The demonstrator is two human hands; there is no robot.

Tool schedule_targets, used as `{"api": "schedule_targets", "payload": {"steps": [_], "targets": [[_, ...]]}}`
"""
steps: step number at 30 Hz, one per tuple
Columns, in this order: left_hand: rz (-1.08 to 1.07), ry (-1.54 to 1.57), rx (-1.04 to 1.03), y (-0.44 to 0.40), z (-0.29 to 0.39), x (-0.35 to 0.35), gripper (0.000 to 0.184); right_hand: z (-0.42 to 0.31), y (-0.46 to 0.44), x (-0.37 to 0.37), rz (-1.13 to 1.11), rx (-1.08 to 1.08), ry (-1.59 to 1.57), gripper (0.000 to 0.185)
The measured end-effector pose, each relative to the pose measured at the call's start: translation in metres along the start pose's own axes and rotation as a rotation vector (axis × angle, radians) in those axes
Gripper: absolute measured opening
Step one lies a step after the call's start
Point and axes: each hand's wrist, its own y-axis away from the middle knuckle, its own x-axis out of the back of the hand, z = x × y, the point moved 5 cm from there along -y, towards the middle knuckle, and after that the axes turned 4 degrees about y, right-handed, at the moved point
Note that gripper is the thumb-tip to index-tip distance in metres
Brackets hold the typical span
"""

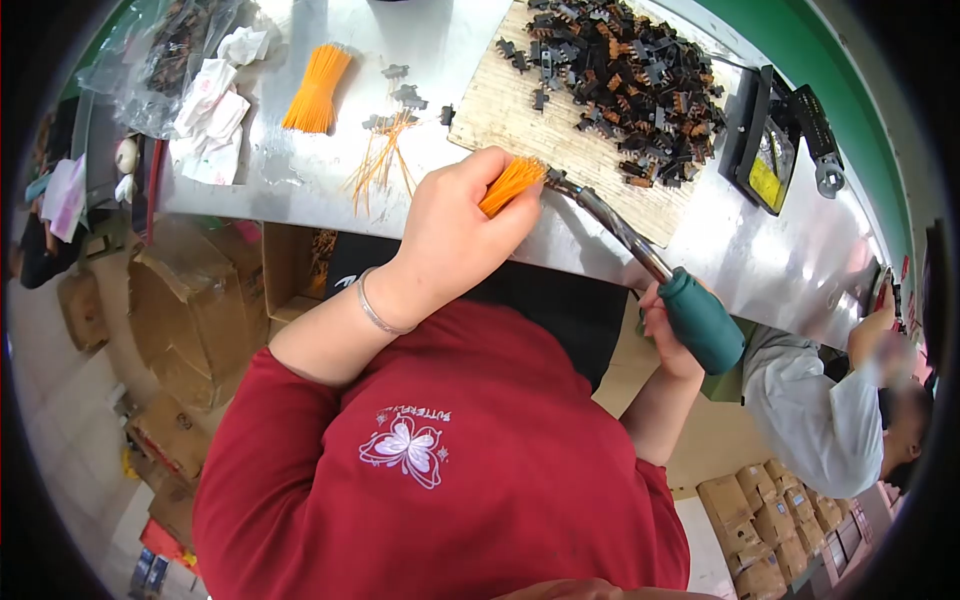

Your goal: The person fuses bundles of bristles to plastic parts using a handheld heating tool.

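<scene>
My left hand (460, 215) is closed around a bundle of thin orange wires (515, 185), their silvery ends pointing up and right. In my right hand (668, 325) is a soldering iron (703, 320) with a dark green handle. Its metal shaft slants up and left, and the tip is right by the wire ends. Small dark parts show at that spot; whether the tip touches a wire cannot be made out. A heap of small black switch-like components (640, 90) lies on a pale board (500, 110) just beyond both hands.
Another orange wire bundle (318, 90) and loose wires (380, 160) lie on the metal table (290, 185). Crumpled tissues (212, 120) and a plastic bag (150, 70) are left. A black holder with a yellow sponge (766, 180) stands right. A co-worker's sleeve (810, 410) is at far right.
</scene>
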Motion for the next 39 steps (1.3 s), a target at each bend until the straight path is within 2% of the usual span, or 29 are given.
{"api": "schedule_targets", "payload": {"steps": [8,11,13,15,16,23,25,28,31,39], "targets": [[-0.03,-0.137,-0.073,0.0,0.0,0.001,0.013,0.006,-0.001,-0.001,-0.056,0.027,-0.09,0.016],[-0.02,-0.158,-0.08,0.0,0.001,0.001,0.013,0.0,-0.005,-0.004,-0.005,-0.006,-0.095,0.017],[-0.015,-0.165,-0.081,0.0,0.002,0.0,0.013,-0.003,-0.005,-0.003,0.012,0.067,0.039,0.018],[0.023,-0.087,-0.069,0.0,0.003,0.0,0.024,0.001,-0.002,-0.002,0.011,0.013,0.013,0.018],[0.025,-0.088,-0.07,0.0,0.002,0.0,0.024,0.004,-0.001,-0.002,0.01,-0.043,-0.013,0.018],[0.027,-0.085,-0.087,-0.001,0.001,0.0,0.024,0.009,0.003,0.001,-0.006,-0.016,0.045,0.02],[0.029,-0.087,-0.093,-0.001,0.001,0.0,0.024,0.02,0.009,0.004,0.037,-0.16,-0.187,0.024],[0.033,-0.105,-0.102,0.0,0.002,0.0,0.025,0.023,0.01,0.004,0.016,-0.159,-0.275,0.027],[0.031,-0.108,-0.086,-0.001,0.002,-0.001,0.025,0.019,0.008,0.003,0.028,-0.117,-0.185,0.024],[0.006,-0.056,-0.076,0.0,0.0,0.0,0.025,0.013,0.005,0.002,0.02,-0.123,-0.221,0.023]]}}
